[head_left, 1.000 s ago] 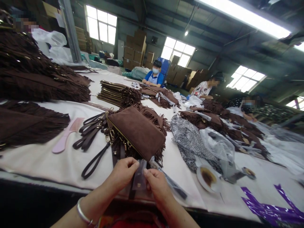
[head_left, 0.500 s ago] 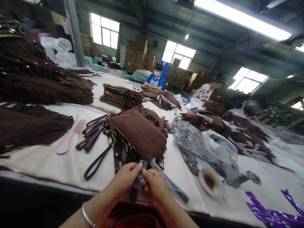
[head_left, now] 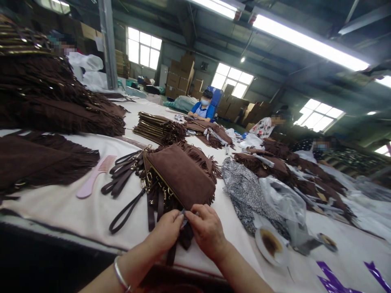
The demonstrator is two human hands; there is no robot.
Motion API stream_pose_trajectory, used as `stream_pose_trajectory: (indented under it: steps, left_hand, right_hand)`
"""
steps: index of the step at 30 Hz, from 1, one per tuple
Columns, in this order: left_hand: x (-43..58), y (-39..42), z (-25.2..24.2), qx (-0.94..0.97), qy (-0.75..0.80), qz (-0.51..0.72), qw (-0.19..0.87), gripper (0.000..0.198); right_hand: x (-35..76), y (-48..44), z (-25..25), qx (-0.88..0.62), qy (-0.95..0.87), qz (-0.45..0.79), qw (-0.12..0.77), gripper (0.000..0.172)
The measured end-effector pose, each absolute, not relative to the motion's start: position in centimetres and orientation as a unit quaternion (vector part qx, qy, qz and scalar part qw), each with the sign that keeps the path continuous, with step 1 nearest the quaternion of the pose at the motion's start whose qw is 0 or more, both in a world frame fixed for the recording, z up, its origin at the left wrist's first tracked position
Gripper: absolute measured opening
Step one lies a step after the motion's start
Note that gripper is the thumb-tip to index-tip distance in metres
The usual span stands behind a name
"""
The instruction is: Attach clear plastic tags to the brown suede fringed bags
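Observation:
My left hand and my right hand meet at the near edge of the table, fingertips pinched together. Between them is a small piece of clear plastic wrap, mostly hidden by the fingers. Dark strap ends show just below the fingertips. Right beyond my hands a brown suede pouch with fringe and a gold zipper lies on a heap of straps and gold clasps. One looped wrist strap sticks out to the left of it.
A pink comb lies on the white cloth at left, beside fringed brown bags. A tall bag stack stands behind. To the right are grey speckled fabric, a plastic bag and a stained dish. Co-workers sit across the table.
My fingertips have drawn closer together over the plastic, which now shows less. My right hand has turned and risen slightly. The wrapped strap beside it is no longer visible. The view has shifted a little.

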State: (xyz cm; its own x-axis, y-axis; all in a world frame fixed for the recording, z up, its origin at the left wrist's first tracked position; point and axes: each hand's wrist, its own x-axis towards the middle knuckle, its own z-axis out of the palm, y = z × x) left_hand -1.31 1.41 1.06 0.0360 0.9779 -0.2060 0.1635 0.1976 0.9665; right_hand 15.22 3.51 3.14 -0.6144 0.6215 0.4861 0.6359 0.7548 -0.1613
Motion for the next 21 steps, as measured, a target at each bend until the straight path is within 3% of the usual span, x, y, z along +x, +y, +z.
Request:
stream_pose_trajectory:
  steps: [12,18,21]
  left_hand:
    - [-2.0,-0.3,0.3,0.673,0.571,0.365,0.296,0.031]
    - [-2.0,-0.1,0.0,0.667,0.572,0.383,0.286,0.033]
    - [-2.1,0.0,-0.3,0.680,0.573,0.365,0.276,0.034]
  right_hand:
    - [13.9,5.5,4.6,-0.331,-0.930,-0.015,0.159,0.011]
    - [14.1,6.4,6.3,-0.256,-0.954,0.016,0.153,0.024]
    - [13.7,6.4,6.1,-0.242,-0.962,-0.020,0.129,0.011]
